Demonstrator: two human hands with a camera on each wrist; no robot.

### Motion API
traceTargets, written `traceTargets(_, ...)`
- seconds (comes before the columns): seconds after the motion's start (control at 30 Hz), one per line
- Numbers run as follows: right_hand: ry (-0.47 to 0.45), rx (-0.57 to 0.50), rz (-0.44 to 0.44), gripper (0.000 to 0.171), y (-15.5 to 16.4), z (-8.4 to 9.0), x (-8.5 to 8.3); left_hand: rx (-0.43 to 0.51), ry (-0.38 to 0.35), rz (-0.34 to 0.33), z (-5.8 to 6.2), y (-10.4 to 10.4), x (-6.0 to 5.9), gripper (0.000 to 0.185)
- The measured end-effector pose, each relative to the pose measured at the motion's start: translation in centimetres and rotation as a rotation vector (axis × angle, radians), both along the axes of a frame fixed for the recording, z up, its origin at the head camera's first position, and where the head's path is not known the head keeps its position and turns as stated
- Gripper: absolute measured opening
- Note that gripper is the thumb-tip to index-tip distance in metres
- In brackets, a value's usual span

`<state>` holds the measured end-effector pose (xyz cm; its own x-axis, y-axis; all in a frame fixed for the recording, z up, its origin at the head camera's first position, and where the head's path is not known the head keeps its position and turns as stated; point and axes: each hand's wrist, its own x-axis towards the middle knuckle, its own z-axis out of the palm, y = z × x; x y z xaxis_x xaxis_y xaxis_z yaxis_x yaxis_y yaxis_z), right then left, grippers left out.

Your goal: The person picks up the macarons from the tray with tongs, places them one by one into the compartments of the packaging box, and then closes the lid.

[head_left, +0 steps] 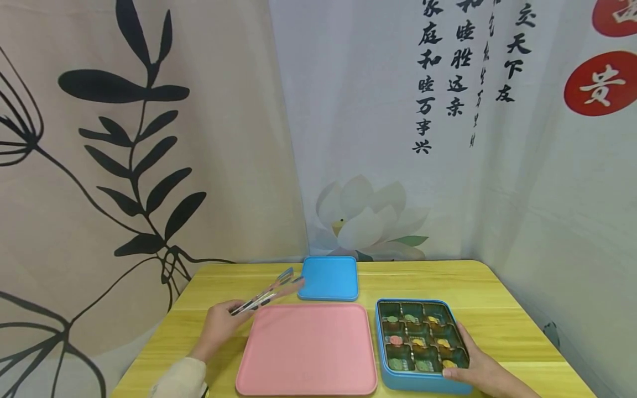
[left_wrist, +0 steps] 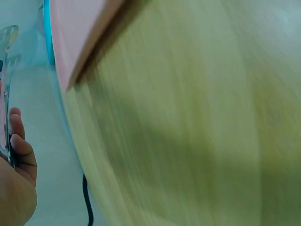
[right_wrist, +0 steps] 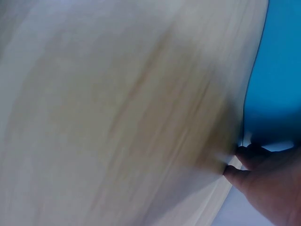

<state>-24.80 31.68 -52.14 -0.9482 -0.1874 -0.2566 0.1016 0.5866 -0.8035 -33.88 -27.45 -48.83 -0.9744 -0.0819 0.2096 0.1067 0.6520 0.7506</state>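
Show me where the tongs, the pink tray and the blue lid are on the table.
tongs (head_left: 269, 292), head view, middle of the metal arms, held by the left hand (head_left: 222, 326).
pink tray (head_left: 307, 349), head view, bare centre of its flat surface.
blue lid (head_left: 329, 277), head view, centre of its top.

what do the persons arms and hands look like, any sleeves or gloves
Both hands are bare, no gloves. The left hand comes out of a pale cream sleeve with a dark edge at the cuff. The right hand shows a bare wrist, with no sleeve in view.
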Motion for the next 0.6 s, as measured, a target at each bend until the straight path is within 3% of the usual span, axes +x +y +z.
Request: traceTargets(0.6, -0.004, 0.009, -0.009, 0.117, -0.2, 0.2, 0.1, -0.092, -0.043, 0.037, 0.1, -5.9, 2.3, 0.047)
